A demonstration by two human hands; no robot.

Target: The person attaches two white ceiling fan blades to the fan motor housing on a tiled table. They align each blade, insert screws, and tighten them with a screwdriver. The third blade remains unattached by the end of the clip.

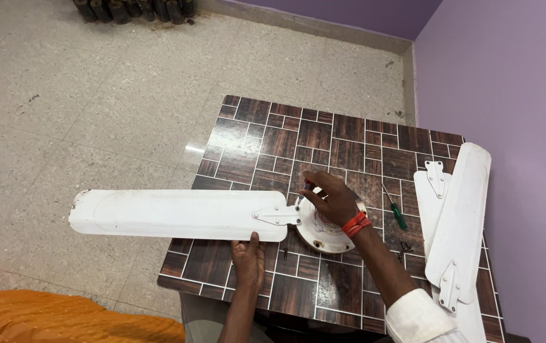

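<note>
Head view: fan blade (177, 214) lies crosswise, long axis left-right, overhanging the table (349, 136) leftward. Left hand (249, 259) presses flat beneath its near edge. Right hand (331, 198) pinches a screwdriver (303, 192) at the blade's bracket beside the fan motor (321, 236).

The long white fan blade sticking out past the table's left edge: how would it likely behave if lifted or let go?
The fan blade looks thin, flat and rigid, probably light for its length. Most of it overhangs the table, so it may tip without the left hand under it. Its glossy surface could be slippery.
</note>
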